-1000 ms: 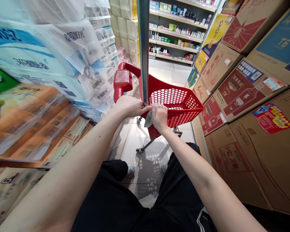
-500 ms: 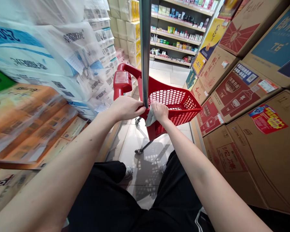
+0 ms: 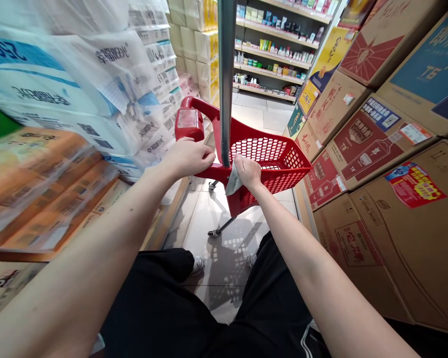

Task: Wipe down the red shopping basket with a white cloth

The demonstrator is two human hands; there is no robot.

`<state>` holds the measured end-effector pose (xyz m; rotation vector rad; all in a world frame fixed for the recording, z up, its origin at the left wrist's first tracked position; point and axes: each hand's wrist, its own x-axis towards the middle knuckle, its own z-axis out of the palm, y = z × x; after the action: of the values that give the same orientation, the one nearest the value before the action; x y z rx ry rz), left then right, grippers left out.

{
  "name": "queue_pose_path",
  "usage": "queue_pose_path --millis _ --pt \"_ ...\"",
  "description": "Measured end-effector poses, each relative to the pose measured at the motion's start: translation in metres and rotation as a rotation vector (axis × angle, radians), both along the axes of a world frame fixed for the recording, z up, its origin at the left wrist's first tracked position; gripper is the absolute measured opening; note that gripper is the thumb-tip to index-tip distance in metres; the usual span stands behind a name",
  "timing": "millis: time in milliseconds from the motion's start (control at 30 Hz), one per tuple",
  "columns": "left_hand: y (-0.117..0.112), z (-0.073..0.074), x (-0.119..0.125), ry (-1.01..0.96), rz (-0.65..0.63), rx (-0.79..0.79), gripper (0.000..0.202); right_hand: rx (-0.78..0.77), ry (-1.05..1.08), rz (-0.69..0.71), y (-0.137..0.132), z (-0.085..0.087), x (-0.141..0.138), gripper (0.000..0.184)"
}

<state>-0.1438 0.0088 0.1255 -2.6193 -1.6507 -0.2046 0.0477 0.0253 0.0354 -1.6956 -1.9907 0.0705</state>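
Your right hand [image 3: 249,173] clamps the grey cloth [image 3: 233,184] on the red cart [image 3: 261,133] before you, while your left hand [image 3: 188,158], curled over the handle [image 3: 217,172], probably steadies it, though whether its fingers grip I cannot tell.

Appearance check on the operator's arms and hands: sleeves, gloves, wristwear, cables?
Left hand and right hand: human, five-fingered type, no gloves. Left forearm and right forearm: bare, tapering to the wrist; no sleeves in view, no watch, bracelet or cables visible. Rings: can't tell at this size.
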Motion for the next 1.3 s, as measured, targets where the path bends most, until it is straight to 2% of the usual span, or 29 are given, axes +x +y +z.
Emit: queue_pose_path --millis 100,167,367,533,700,867,967,1067,1300 --pt "0.003 -0.005 -0.001 0.098 -0.021 0.018 0.051 -0.009 -0.015 0.021 0.0 0.001 0.003 0.062" --pt "0.004 -0.009 0.001 0.111 0.01 0.03 0.053 -0.001 -0.019 0.036 -0.003 0.002 0.004 0.062" --pt "0.007 -0.013 0.007 0.11 0.139 0.028 0.053 0.151 0.004 0.051 -0.023 -0.001 -0.005 0.056" --pt "0.008 -0.014 0.006 0.115 0.165 0.069 0.056 0.202 0.068 0.055 -0.037 -0.006 -0.018 0.051" --pt "0.006 -0.014 0.007 0.123 0.171 0.098 0.056 0.107 0.079 0.036 -0.029 0.003 -0.018 0.046" --pt "0.005 -0.015 0.012 0.134 0.169 0.136 0.059 -0.129 0.039 0.079 -0.01 0.022 -0.009 0.044" --pt "0.003 -0.015 0.016 0.117 0.19 0.153 0.058 -0.245 0.022 0.075 -0.002 0.027 -0.005 0.047" --pt "0.001 -0.015 0.021 0.092 0.194 0.151 0.057 -0.238 0.015 0.058 0.0 0.027 -0.003 0.052" --pt "-0.003 -0.012 0.033 0.077 0.25 0.148 0.058 -0.077 -0.049 -0.049 -0.014 0.019 -0.002 0.052"
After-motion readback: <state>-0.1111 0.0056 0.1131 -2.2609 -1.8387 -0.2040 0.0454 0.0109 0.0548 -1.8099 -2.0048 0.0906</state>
